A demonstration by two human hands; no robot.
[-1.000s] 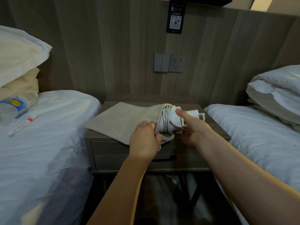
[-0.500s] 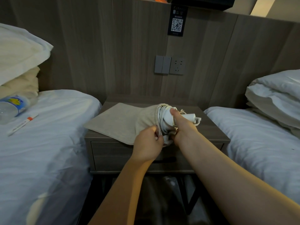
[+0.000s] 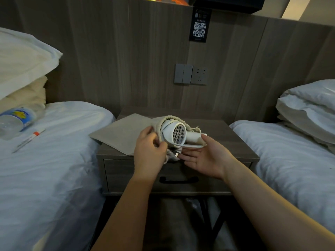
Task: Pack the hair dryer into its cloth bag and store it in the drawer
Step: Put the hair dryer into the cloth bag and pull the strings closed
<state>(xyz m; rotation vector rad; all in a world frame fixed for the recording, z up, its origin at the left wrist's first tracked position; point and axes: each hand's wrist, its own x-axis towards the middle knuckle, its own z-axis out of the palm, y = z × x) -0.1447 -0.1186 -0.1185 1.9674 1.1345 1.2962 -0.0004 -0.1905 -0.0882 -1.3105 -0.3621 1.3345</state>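
A white hair dryer point(image 3: 176, 134) lies on the nightstand point(image 3: 233, 142) with its round mesh end toward me and its cord looped beneath. Its front end sits in the mouth of a beige cloth bag point(image 3: 125, 134) that lies flat to the left, rope drawstring around the opening. My left hand point(image 3: 149, 151) pinches the bag's mouth at the dryer's left side. My right hand point(image 3: 204, 158) is open, palm up, just below and right of the dryer, fingertips near its handle and plug. The drawer point(image 3: 213, 180) under the top is closed, with a black handle point(image 3: 178, 180).
White beds flank the nightstand. On the left bed lie a water bottle point(image 3: 15, 120) and a pen point(image 3: 29, 140), with pillows point(image 3: 23, 64) behind. Folded bedding point(image 3: 308, 107) sits on the right bed. Wall switches and a socket point(image 3: 190, 75) are above the nightstand.
My right hand has let go of the dryer and opened, dropping below it. The dryer has turned so its mesh end faces me. My left hand has shifted up along the bag's mouth.
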